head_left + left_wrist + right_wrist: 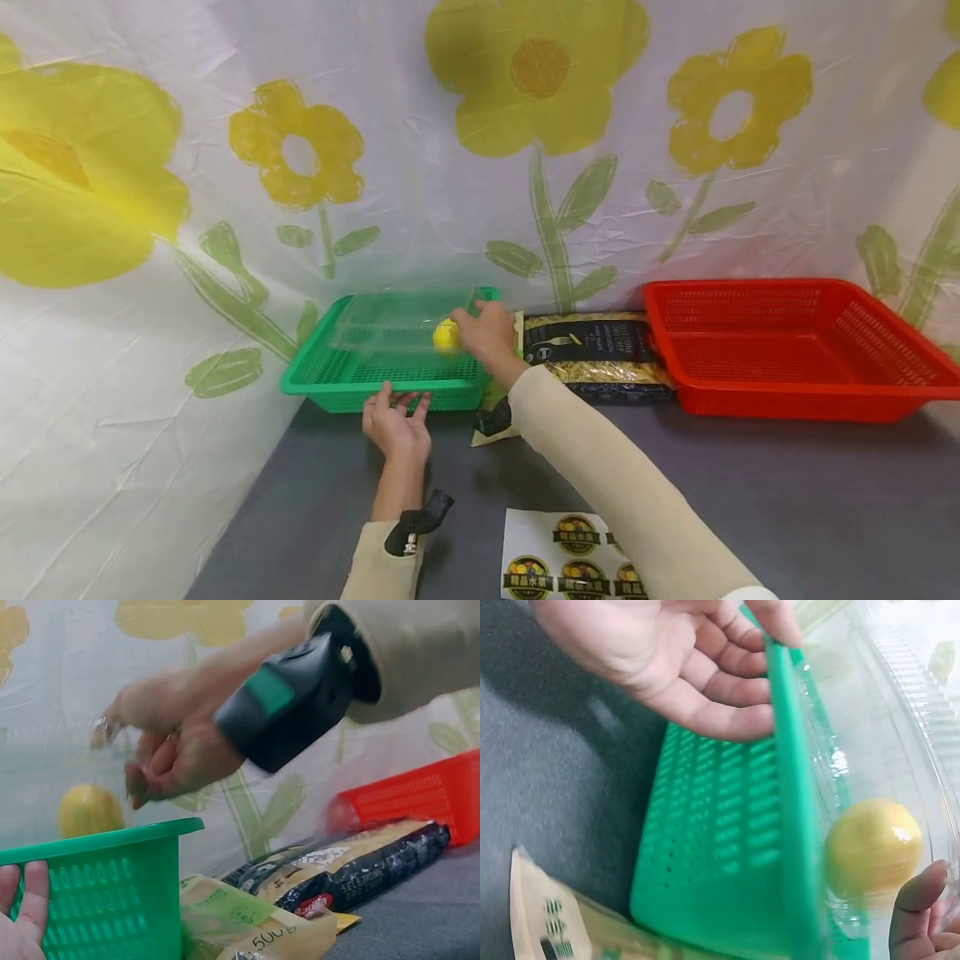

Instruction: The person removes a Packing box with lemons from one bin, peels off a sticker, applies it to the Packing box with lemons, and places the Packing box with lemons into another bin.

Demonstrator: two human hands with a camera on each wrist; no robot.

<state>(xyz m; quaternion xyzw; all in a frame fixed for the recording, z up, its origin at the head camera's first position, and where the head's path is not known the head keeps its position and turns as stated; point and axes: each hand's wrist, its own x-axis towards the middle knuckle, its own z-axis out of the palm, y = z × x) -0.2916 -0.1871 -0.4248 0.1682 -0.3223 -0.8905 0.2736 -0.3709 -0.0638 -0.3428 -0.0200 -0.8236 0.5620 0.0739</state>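
Note:
My right hand (489, 337) grips the right end of a clear plastic box (393, 310) above the green basket (397, 387). Inside the box, near that hand, lies a round yellow fruit that looks like a lemon (446, 336); the right wrist view shows the fruit (874, 844) close to the thumb. The box is see-through and its edges are hard to make out. At the front of the basket, my left hand (397, 429) holds the rim, the thumb over the top and the fingers against the outer wall, as the right wrist view shows.
Right of the basket lie a dark pasta bag (592, 354) and a paper-like tan bag (255, 922). A red basket (757, 400) stands further right. A sheet of round stickers (551, 554) lies on the grey table near the front. A flowered curtain hangs behind.

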